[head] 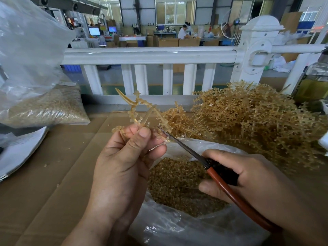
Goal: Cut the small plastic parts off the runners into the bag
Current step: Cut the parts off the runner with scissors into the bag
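My left hand (124, 162) pinches a tan plastic runner (140, 109) that branches upward with small parts along its arms. My right hand (248, 181) grips red-handled cutters (229, 189). Their dark blades (179, 142) point up and left and meet a runner branch beside my left fingertips. Below both hands lies an open clear plastic bag (177, 228) holding a heap of small tan cut parts (179, 181).
A big pile of uncut tan runners (252, 121) lies at the right on the cardboard-covered table (53, 174). A filled clear bag (44, 107) sits at the left. A white railing (150, 54) runs behind. A bottle (314, 82) stands at the far right.
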